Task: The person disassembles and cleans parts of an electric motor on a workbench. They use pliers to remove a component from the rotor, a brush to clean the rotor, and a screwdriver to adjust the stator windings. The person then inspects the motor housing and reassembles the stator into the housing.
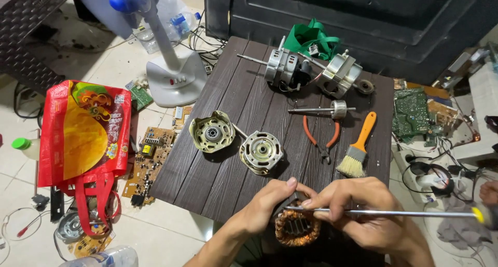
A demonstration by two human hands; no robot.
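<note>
1. My left hand is closed around the motor stator, the one with copper windings, thumb on top. I hold it just off the near edge of the dark wooden table.
2. My right hand pinches the shaft of a long screwdriver; its yellow handle points away to the right and its tip rests at the stator's upper rim, by my left thumb.
3. To do this well, I judge: keep the stator braced firmly and the tip on the steel core, not the copper, since a slip could nick the winding enamel. Work with light pressure.
4. On the table beyond the stator: two end bells; right of them, pliers, a brush and the rotor on its shaft. At the far edge lie two more motors.
</note>
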